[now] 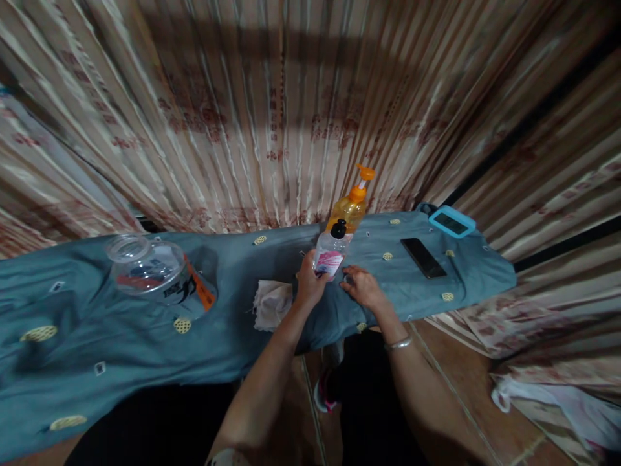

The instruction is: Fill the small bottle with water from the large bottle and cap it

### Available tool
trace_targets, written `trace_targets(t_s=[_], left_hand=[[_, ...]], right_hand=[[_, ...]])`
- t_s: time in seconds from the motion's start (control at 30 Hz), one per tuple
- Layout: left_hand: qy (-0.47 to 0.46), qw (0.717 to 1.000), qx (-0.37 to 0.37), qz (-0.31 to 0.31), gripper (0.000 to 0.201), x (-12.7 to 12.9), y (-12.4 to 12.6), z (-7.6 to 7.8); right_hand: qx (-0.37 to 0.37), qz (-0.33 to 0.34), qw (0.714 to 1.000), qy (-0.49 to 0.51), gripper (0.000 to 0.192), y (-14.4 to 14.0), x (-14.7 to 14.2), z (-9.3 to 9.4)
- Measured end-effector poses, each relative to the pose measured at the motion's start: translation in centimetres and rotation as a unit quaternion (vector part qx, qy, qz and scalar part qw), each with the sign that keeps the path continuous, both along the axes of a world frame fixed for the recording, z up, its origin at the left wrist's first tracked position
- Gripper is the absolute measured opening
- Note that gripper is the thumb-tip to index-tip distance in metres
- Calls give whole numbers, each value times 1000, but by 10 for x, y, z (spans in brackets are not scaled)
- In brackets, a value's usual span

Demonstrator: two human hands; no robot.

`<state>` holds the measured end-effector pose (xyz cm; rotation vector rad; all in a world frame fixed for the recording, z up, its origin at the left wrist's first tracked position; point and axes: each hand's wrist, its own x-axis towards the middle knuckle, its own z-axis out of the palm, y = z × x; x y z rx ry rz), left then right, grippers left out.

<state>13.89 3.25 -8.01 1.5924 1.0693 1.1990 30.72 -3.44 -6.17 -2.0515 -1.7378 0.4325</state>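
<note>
A clear bottle with a black cap and a pink label is held by my left hand, whose fingers wrap round its lower part. Just to its right, my right hand is empty, fingers apart and slightly bent, close above the cloth. Behind the clear bottle stands an orange pump bottle with yellow-orange contents, partly hidden by it. Left of my left wrist lies a folded white cloth.
A large clear plastic jar with an orange label is on the left of the blue-green covered surface. To the right lie a black phone and a light-blue framed device. Pleated curtains hang behind.
</note>
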Motion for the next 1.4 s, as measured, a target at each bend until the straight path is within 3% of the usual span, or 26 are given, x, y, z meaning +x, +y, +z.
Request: trace_targets(t_s=[0.17,0.53,0.87,1.13,1.4], left_hand=[[11,1000,24,16,67,15,-2,-2],[14,998,50,23,68,59,-1,-10],[-15,999,29,6,75,68,-1,-11],[-12,1000,20,-2,79,33,-21,-4],[23,996,76,-26,72,-44,-51,23]], right_hand=[[15,-44,999,6,42,-3,0,4],[35,-71,996,35,39,3,10,16],[18,-90,996,13,41,3,11,15],[-47,-132,990,-21,37,-13,-2,19],[-56,-49,994,84,33,-25,-41,28]])
